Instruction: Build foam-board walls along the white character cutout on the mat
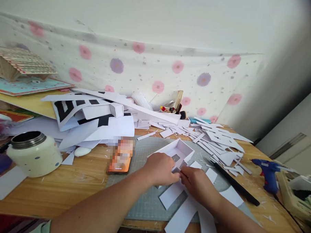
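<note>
On a grey gridded cutting mat (146, 202), among flat white card strips (178, 220), the left hand (160, 170) and right hand (197, 182) meet, fingers pinched on the near wall of an open white paper box (178, 150); beyond lie a black ruler (233, 183), a blue glue gun (268, 171), paper scraps (218, 140); no legible writing

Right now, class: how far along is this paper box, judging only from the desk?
Done: the white box on the cutting mat already has upright walls and a floor. In hand: the left hand and right hand pinch its near corner together. Left: loose white strips lie unattached on the mat, the blue glue gun rests unused at the right, and offcuts litter the desk.
</note>
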`<state>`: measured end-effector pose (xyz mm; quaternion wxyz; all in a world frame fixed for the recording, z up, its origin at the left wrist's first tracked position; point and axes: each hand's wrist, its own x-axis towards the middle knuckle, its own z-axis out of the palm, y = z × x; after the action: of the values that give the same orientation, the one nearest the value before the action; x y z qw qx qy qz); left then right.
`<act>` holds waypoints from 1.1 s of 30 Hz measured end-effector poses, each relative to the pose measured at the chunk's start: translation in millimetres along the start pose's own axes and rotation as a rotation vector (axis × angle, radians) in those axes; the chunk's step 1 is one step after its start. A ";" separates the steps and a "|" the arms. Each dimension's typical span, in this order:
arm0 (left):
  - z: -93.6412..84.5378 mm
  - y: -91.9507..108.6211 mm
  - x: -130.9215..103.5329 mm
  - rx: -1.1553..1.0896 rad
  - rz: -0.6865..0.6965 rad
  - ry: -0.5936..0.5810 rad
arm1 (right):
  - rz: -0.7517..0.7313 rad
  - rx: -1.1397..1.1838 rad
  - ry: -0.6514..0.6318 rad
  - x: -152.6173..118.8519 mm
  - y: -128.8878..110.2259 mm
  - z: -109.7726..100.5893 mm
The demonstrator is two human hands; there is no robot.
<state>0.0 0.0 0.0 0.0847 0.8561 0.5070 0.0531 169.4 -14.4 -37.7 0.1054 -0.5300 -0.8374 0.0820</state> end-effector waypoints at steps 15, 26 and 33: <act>8.8 0.7 3.7 0.064 -0.050 0.044 | -0.002 0.042 -0.019 2.5 2.1 -4.0; 3.0 1.0 0.9 0.051 0.004 0.016 | -0.052 0.076 -0.006 0.6 5.1 -4.8; -3.5 -13.6 4.2 -0.103 0.079 -0.109 | -0.128 0.137 0.009 -1.9 9.2 -7.7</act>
<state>-10.3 10.4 0.7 0.1539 0.8717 0.4640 0.0355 180.2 -12.1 -32.7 0.1502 -0.4672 -0.8616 0.1298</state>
